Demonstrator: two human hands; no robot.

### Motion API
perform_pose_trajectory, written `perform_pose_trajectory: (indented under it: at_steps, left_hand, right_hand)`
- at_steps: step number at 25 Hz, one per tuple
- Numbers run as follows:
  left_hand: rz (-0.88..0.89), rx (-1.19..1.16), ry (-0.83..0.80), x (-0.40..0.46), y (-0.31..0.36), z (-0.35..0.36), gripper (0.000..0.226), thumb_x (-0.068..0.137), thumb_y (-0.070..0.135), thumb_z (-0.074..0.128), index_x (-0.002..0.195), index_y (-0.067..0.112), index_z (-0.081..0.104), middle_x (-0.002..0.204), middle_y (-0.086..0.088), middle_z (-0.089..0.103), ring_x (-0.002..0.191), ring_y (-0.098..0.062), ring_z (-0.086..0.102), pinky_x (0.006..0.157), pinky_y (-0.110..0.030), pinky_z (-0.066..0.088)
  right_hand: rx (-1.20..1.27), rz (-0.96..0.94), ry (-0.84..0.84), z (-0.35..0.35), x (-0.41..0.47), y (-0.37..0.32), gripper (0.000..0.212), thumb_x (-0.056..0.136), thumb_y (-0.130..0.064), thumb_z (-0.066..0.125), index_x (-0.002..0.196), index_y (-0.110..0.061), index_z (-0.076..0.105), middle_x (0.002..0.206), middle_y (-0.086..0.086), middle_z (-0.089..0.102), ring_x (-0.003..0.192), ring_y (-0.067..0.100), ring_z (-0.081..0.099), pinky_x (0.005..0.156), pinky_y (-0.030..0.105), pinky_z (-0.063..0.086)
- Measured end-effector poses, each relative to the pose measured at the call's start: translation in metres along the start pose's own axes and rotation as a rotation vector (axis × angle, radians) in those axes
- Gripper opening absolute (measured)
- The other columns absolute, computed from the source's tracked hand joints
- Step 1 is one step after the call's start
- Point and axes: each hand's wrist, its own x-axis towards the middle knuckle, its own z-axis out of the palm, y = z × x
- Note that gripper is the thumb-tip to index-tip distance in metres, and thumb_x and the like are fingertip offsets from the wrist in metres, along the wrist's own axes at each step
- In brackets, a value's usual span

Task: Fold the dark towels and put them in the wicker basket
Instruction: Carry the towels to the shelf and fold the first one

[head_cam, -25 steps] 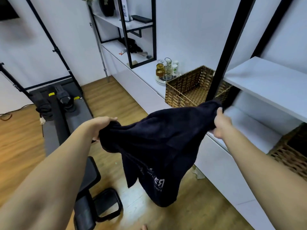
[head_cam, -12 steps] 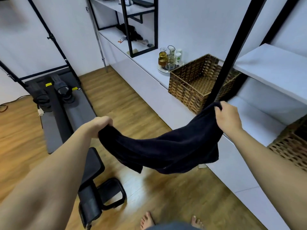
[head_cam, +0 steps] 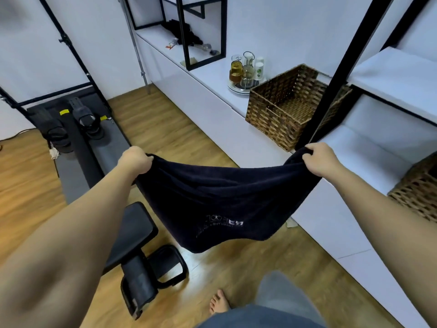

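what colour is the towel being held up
The towel is dark navy with pale lettering, seen in the head view.

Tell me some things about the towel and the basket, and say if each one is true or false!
1. Both hands hold the dark towel. True: the left hand and the right hand each grip an end.
2. The towel is already inside the wicker basket. False: it hangs in the air between the hands, in front of the basket.
3. The towel has pale lettering on it. True.
4. The wicker basket sits on the wooden floor. False: it sits on the white counter.
5. Glass cups stand beside the basket. True.
6. The towel lies flat on the counter. False: it sags in the middle, held up.
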Motion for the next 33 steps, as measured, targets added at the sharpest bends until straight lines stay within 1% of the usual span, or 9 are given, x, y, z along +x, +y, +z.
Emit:
perform_pose_trajectory:
  at_steps: [2,5,9,12,17,20,25,28,33]
  left_hand:
    - [-0.017,0.051,-0.018,0.0,-0.007,-0.002,0.052,0.102,0.039,0.053,0.099,-0.012,0.065,0.092,-0.027,0.068,0.07,-0.039,0.059,0.053,-0.037,0.042]
    - [-0.066,-0.124,-0.014,0.003,-0.023,-0.005,0.053,0.098,0.049,0.057,0.08,-0.001,0.058,0.071,-0.013,0.055,0.06,-0.029,0.052,0.05,-0.031,0.035]
    - [-0.106,-0.653,-0.054,0.009,-0.038,-0.006,0.048,0.094,0.045,0.067,0.097,-0.002,0.067,0.09,-0.012,0.064,0.08,-0.028,0.061,0.066,-0.037,0.045]
    - [-0.179,-0.703,-0.097,0.01,-0.043,-0.015,0.035,0.092,0.038,0.071,0.094,0.004,0.065,0.094,-0.012,0.065,0.083,-0.029,0.062,0.067,-0.038,0.048]
    - [-0.097,-0.82,-0.053,0.013,-0.05,-0.035,0.023,0.101,0.033,0.058,0.106,0.012,0.068,0.101,-0.009,0.066,0.088,-0.027,0.062,0.074,-0.041,0.051]
    - [0.046,-0.662,0.1,0.013,-0.055,-0.032,0.031,0.104,0.034,0.051,0.092,0.009,0.066,0.087,-0.01,0.063,0.076,-0.028,0.057,0.063,-0.035,0.042]
    - [0.145,-0.137,0.307,-0.003,-0.062,-0.016,0.033,0.104,0.035,0.046,0.082,0.015,0.06,0.083,-0.009,0.062,0.076,-0.034,0.056,0.061,-0.036,0.04]
    - [0.05,0.013,0.313,-0.008,-0.056,-0.014,0.037,0.104,0.041,0.044,0.092,0.013,0.064,0.093,-0.013,0.062,0.083,-0.039,0.058,0.067,-0.04,0.044]
    - [-0.004,-0.013,0.28,-0.017,-0.041,-0.008,0.034,0.104,0.042,0.046,0.095,0.014,0.063,0.095,-0.013,0.062,0.088,-0.039,0.06,0.071,-0.04,0.045]
  right_hand:
    - [-0.029,-0.101,0.119,0.006,-0.009,-0.009,0.025,0.092,-0.004,0.042,0.099,-0.012,0.065,0.096,0.006,0.061,0.092,0.027,0.054,0.081,0.032,0.043]
    - [0.037,-0.026,0.217,0.016,-0.008,-0.018,0.021,0.1,-0.015,0.042,0.097,-0.007,0.061,0.093,0.009,0.059,0.088,0.029,0.053,0.076,0.035,0.043]
    - [0.12,0.137,0.132,0.028,-0.005,-0.03,0.034,0.101,-0.027,0.046,0.073,-0.008,0.049,0.078,0.01,0.052,0.079,0.032,0.053,0.066,0.035,0.038]
    - [0.423,0.32,-0.006,0.036,-0.006,-0.038,0.023,0.087,-0.019,0.057,0.069,-0.013,0.045,0.074,0.007,0.046,0.07,0.027,0.048,0.062,0.035,0.036]
    - [0.217,-0.054,0.123,0.017,-0.01,-0.058,0.026,0.093,-0.008,0.046,0.086,-0.018,0.069,0.083,-0.002,0.063,0.079,0.02,0.056,0.069,0.031,0.044]
    - [0.254,0.086,0.24,0.017,-0.011,-0.061,0.034,0.103,-0.029,0.045,0.075,-0.011,0.052,0.074,0.005,0.051,0.08,0.029,0.05,0.06,0.033,0.038]
    - [0.519,0.459,-0.031,0.027,-0.013,-0.047,0.036,0.103,-0.041,0.043,0.111,-0.007,0.053,0.109,0.011,0.058,0.094,0.032,0.061,0.074,0.043,0.056]
    - [0.458,0.352,-0.145,0.03,-0.012,-0.034,0.024,0.095,-0.015,0.057,0.114,-0.001,0.059,0.103,0.016,0.063,0.081,0.027,0.061,0.068,0.035,0.049]
    - [-0.001,-0.122,0.145,0.024,-0.016,-0.016,0.023,0.095,-0.007,0.043,0.095,-0.006,0.066,0.091,0.007,0.063,0.086,0.026,0.056,0.076,0.032,0.045]
